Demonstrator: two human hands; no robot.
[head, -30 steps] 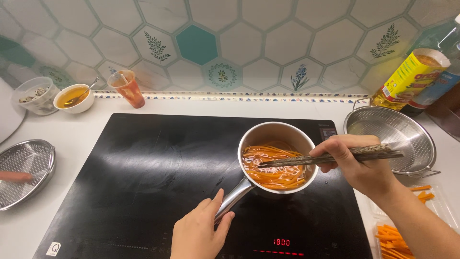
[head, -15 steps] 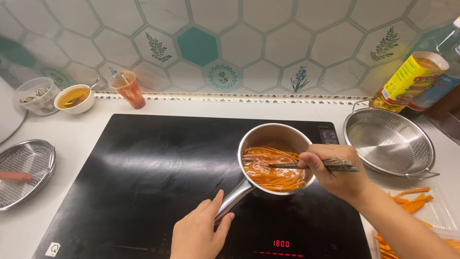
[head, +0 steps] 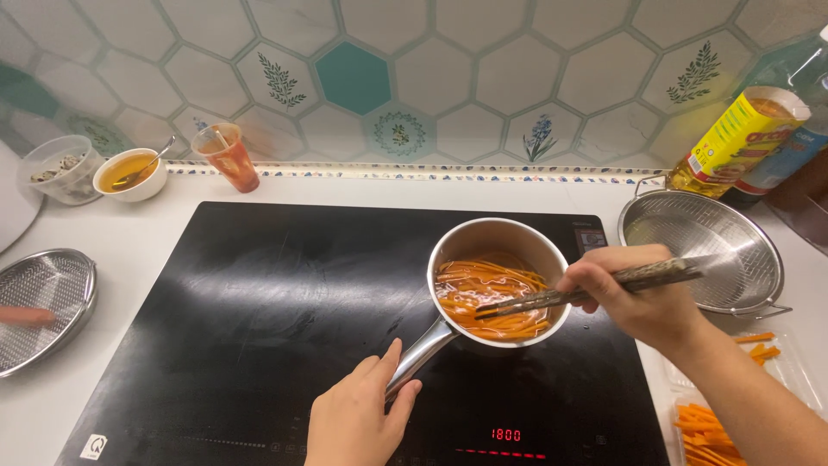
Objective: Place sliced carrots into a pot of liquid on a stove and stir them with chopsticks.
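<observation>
A small steel saucepan point(head: 483, 237) stands on the black induction hob point(head: 259, 328). Orange carrot strips point(head: 487, 289) lie in liquid inside it. My left hand point(head: 358, 418) rests on the pan's handle point(head: 418, 358) at the front. My right hand point(head: 638, 298) holds a pair of dark chopsticks point(head: 586, 289) level over the pan's right rim. Their tips reach into the carrot strips.
A steel mesh strainer point(head: 703, 246) sits right of the hob, oil bottles point(head: 733, 142) behind it. Raw carrot sticks point(head: 711, 427) lie at the lower right. At the left are a second strainer point(head: 43, 306), a bowl of amber liquid point(head: 129, 173), a small container point(head: 60, 168) and a cup point(head: 226, 155).
My right hand has shifted the chopsticks within the pan, first drawing in towards the rim, then back out right. The left hand and the pan stay put.
</observation>
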